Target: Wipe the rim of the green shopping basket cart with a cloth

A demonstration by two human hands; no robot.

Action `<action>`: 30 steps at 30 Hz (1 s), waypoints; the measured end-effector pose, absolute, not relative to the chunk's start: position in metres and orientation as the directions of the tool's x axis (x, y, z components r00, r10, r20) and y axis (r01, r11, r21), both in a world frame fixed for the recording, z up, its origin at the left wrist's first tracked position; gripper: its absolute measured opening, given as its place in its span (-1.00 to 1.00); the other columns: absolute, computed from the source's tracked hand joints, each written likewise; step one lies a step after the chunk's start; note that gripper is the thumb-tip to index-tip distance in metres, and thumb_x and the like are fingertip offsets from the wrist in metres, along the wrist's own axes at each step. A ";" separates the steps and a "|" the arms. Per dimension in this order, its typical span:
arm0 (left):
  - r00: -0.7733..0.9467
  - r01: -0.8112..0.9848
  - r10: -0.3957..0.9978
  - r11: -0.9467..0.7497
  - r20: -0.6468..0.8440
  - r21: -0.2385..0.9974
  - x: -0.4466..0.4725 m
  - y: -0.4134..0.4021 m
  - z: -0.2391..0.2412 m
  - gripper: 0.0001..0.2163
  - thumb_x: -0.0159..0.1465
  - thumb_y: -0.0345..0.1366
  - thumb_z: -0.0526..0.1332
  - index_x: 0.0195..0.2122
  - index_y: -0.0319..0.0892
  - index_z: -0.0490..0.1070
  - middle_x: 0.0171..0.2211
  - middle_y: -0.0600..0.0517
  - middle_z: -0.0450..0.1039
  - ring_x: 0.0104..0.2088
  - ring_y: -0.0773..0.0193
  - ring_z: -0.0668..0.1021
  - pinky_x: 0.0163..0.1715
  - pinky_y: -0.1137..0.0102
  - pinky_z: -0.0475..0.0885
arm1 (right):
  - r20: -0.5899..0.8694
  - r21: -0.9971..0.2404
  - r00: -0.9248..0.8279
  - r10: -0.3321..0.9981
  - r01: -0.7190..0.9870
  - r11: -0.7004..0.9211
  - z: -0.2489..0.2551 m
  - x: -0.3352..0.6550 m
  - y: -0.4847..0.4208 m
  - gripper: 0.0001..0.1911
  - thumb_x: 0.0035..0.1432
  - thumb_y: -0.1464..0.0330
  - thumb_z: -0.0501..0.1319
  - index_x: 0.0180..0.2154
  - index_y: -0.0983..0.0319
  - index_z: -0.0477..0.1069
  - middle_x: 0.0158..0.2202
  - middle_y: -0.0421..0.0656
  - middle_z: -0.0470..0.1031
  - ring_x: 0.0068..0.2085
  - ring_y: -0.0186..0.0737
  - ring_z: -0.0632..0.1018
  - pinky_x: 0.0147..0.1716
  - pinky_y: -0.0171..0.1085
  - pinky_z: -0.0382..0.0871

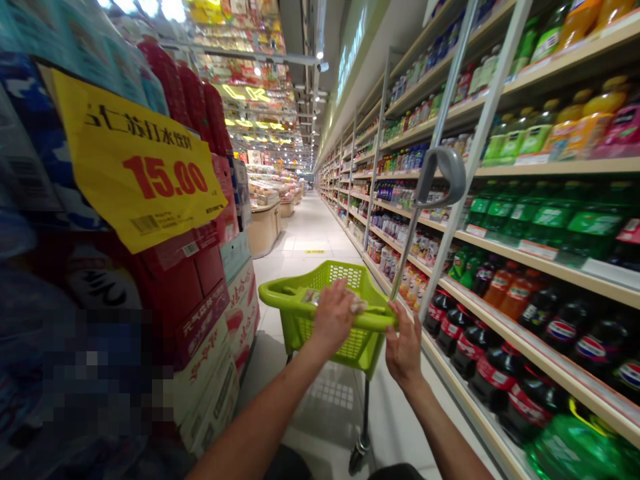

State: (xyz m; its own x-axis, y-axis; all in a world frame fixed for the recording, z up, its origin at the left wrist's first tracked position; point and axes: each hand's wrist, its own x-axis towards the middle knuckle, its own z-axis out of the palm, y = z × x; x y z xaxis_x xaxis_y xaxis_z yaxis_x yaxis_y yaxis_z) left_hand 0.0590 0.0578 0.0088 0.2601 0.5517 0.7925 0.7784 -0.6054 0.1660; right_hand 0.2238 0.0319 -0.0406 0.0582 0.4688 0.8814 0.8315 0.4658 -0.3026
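Green cart (361, 348) between shelves (550, 167), cartons (167, 280) (yellow price sign (143, 157))

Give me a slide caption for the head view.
Left hand and right hand at a lime-green perforated plastic cart beside long beige shelves of colourful bottled drinks.

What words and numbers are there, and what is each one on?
"15.00": big red number on the yellow sign.
"苏打水": black writing above it, same sign.
Too small or blurred to read surely: the sign's other writing, the box writing, bottle labels, price tags and the high wall sign.
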 end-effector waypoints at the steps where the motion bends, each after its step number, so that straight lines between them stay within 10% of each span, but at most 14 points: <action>1: 0.134 0.830 0.578 -0.510 0.805 0.228 0.045 0.062 0.012 -0.80 0.15 -0.39 0.07 -0.22 -0.17 0.39 0.05 -0.13 0.23 0.08 0.01 0.24 0.02 0.01 0.20 | 0.880 -0.307 0.059 0.470 0.827 0.471 -0.041 0.224 0.032 -0.52 0.22 0.33 -0.14 0.17 0.22 -0.06 0.01 -0.03 0.34 0.05 -0.11 0.33 0.08 0.06 -0.02; 4: -0.047 0.875 0.631 -0.349 0.775 0.337 0.021 0.068 0.020 -0.81 0.17 -0.35 0.05 -0.25 -0.20 0.40 -0.07 -0.17 0.29 -0.04 0.02 0.32 -0.07 0.04 0.27 | 0.888 -0.317 0.072 0.454 0.811 0.491 -0.041 0.218 0.031 -0.55 0.21 0.31 -0.11 0.13 0.21 0.03 -0.03 -0.03 0.35 0.02 -0.09 0.34 0.03 0.03 0.07; 12: 0.390 0.711 0.530 -0.693 0.753 0.120 0.077 0.038 0.013 -0.80 0.21 -0.27 0.06 -0.17 -0.12 0.37 -0.09 -0.06 0.35 -0.02 0.12 0.32 0.00 0.11 0.25 | 0.891 -0.305 0.061 0.450 0.815 0.493 -0.047 0.217 0.029 -0.56 0.21 0.32 -0.11 0.12 0.22 0.04 -0.02 -0.02 0.35 0.03 -0.09 0.33 0.07 0.05 0.00; 18: -0.018 0.851 0.563 -0.425 0.826 0.308 0.007 0.060 0.011 -0.77 0.25 -0.28 0.00 -0.21 -0.17 0.41 -0.04 -0.12 0.30 0.01 0.06 0.31 0.00 0.05 0.26 | 0.885 -0.306 0.051 0.462 0.813 0.495 -0.047 0.220 0.027 -0.56 0.21 0.34 -0.13 0.13 0.23 0.02 -0.01 -0.04 0.35 0.06 -0.12 0.32 0.11 0.03 -0.07; 25: 0.415 0.651 0.396 -0.758 0.819 0.036 0.058 0.035 -0.008 -0.79 0.24 -0.33 0.02 -0.17 -0.12 0.39 0.02 -0.07 0.29 0.11 0.15 0.25 0.05 0.20 0.28 | 0.882 -0.331 0.090 0.463 0.816 0.473 -0.045 0.216 0.027 -0.53 0.22 0.29 -0.14 0.15 0.24 0.00 0.01 -0.01 0.33 0.05 -0.10 0.31 0.06 0.02 0.03; 30: 0.023 0.800 0.451 -0.544 0.892 0.255 -0.007 0.053 -0.008 -0.78 0.25 -0.33 -0.01 -0.17 -0.15 0.38 0.04 -0.10 0.24 0.08 0.14 0.28 0.06 0.14 0.25 | 0.850 -0.322 0.077 0.522 0.860 0.397 -0.047 0.227 0.028 -0.53 0.22 0.31 -0.15 0.16 0.23 -0.03 0.02 -0.02 0.33 0.06 -0.12 0.31 0.08 0.03 -0.03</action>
